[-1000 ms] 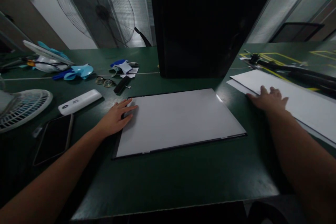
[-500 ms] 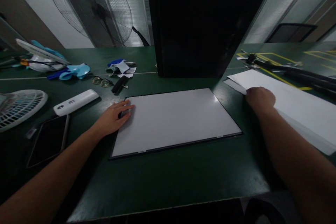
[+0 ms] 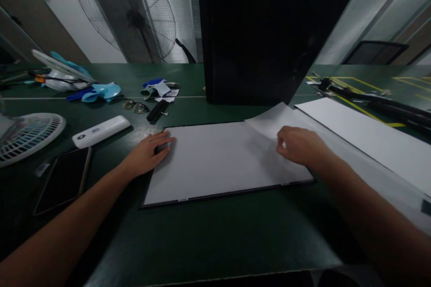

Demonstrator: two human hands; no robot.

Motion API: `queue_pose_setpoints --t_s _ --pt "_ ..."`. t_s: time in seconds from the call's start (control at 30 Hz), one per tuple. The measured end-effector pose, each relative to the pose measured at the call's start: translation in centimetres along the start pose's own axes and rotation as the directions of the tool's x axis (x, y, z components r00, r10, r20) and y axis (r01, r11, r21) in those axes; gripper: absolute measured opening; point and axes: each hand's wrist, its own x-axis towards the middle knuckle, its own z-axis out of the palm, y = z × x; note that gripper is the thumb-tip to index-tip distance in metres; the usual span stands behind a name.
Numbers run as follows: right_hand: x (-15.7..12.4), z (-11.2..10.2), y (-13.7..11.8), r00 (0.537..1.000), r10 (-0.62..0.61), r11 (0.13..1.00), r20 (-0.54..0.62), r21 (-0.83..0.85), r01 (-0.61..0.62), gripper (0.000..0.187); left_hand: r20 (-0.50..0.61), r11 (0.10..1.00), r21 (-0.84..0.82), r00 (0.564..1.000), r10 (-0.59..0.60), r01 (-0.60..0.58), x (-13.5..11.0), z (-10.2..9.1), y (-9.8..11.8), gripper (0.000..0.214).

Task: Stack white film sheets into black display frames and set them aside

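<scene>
A flat white panel (image 3: pixel 208 161) with a thin dark frame lies on the green table in front of me. My left hand (image 3: pixel 146 152) rests on its left edge, fingers spread. A thin, pale translucent sheet (image 3: pixel 269 121) is pinched at its edge by my right hand (image 3: pixel 299 145), above the panel's right part. The sheet's corner curls up over the panel, and the rest trails off to the right under my forearm. Beyond it lies a stack of stiffer white sheets (image 3: pixel 363 132).
A large black screen-like block (image 3: pixel 262 36) stands behind the panel. On the left are a white fan (image 3: pixel 37 136), a phone (image 3: pixel 63 179), a white oblong device (image 3: pixel 101 131) and glasses (image 3: pixel 135 106). Black bars (image 3: pixel 380 98) lie at the far right.
My right hand has moved left from the white stack to over the panel, drawing the thin sheet with it. My left hand stays on the panel's left edge.
</scene>
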Motion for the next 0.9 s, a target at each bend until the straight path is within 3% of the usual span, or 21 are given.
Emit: queue_pose_setpoints --t_s 0.1,0.23,0.33,0.4,0.5,0.57,0.67,0.83,0.9 --pt "-1.3 0.2 -6.0 0.938 -0.346 0.937 -0.002 0.048 0.346 0.027 -0.013 0.997 -0.051 0.999 -0.051 0.051 -0.1 -0.4 0.7 0.080" --pt "-3.2 1.2 -10.7 0.762 -0.644 0.755 -0.066 0.109 0.647 0.034 -0.017 0.987 -0.110 0.993 -0.119 0.116 -0.3 -0.4 0.9 0.090" --pt "-4.2 1.8 -11.7 0.638 -0.734 0.624 -0.233 0.139 0.769 0.038 -0.001 0.988 -0.118 0.995 -0.098 0.097 -0.3 -0.2 0.6 0.097" --pt "-4.6 2.0 -11.8 0.579 -0.757 0.547 -0.303 0.192 0.815 0.040 0.026 0.994 -0.081 0.997 -0.071 0.072 -0.4 -0.1 0.4 0.102" --pt "-4.4 2.0 -11.3 0.513 -0.791 0.402 -0.332 0.350 0.846 0.040 0.070 1.000 -0.007 0.997 -0.025 0.026 -0.4 0.1 0.1 0.097" --pt "-3.8 2.1 -10.7 0.494 -0.801 0.319 -0.338 0.458 0.830 0.041 0.087 1.000 0.017 0.996 -0.001 -0.001 -0.4 0.2 -0.1 0.089" --pt "-2.1 2.8 -9.0 0.538 -0.767 0.325 -0.350 0.510 0.796 0.044 0.084 1.000 -0.007 0.997 0.002 -0.001 -0.5 0.3 -0.4 0.098" --pt "1.5 5.1 -3.7 0.781 -0.550 0.681 -0.298 0.381 0.625 0.051 0.081 0.997 -0.081 0.997 0.008 -0.002 -0.5 0.4 -0.9 0.117" --pt "2.8 6.1 -0.9 0.850 -0.440 0.775 -0.290 0.354 0.523 0.057 0.069 0.995 -0.098 0.997 0.029 -0.022 -0.6 0.4 -1.1 0.117"
